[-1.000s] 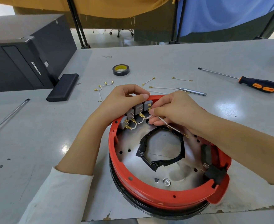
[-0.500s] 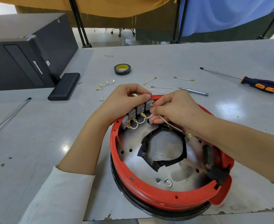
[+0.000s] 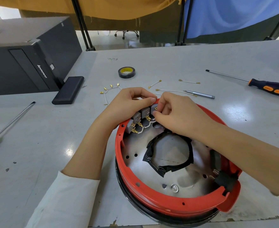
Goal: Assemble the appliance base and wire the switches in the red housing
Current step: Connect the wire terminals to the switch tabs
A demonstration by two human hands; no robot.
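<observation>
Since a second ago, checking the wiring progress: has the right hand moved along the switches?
Yes. The right hand has shifted slightly up toward the far rim of the red housing, its fingertips now pinching at the top of the rightmost switch.

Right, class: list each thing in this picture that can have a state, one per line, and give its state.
red housing: open side up on the table, metal plate exposed
switches: four in a row at the far rim, short white wires on their terminals
left hand: grips the rim by the switches
right hand: fingertips pinch at the rightmost switch
loose wires: unconnected, on the table
orange-handled screwdriver: lying unused
tape roll: lying flat
</observation>
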